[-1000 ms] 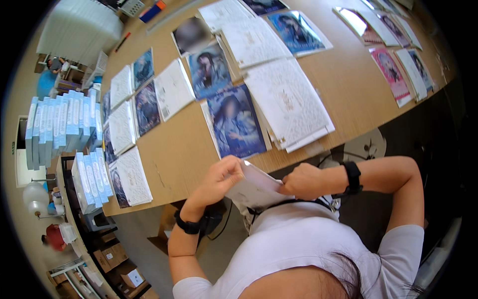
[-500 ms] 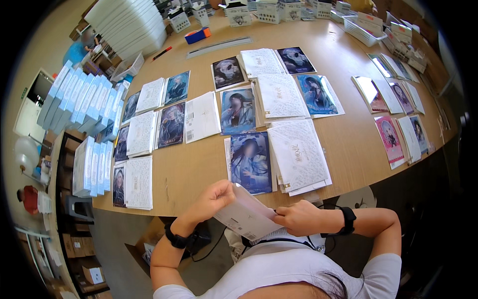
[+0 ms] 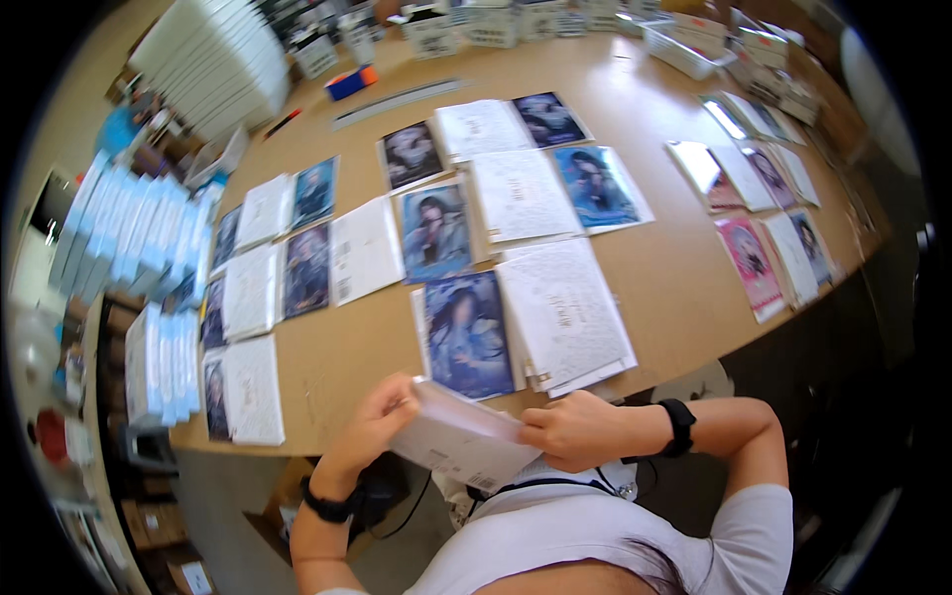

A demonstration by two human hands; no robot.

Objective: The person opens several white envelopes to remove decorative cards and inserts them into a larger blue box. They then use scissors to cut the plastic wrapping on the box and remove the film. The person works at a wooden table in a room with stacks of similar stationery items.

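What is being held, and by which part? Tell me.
A white envelope: the left hand grips its left end, the right hand its right end.

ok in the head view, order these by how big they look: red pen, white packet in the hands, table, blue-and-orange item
1. table
2. white packet
3. blue-and-orange item
4. red pen

The white packet is nearest the camera, which enlarges it.

Left hand [image 3: 373, 426] and right hand [image 3: 575, 432] holding white packet [image 3: 458, 443] (tilted), picture cards [image 3: 466, 337] on table [image 3: 342, 372] beyond
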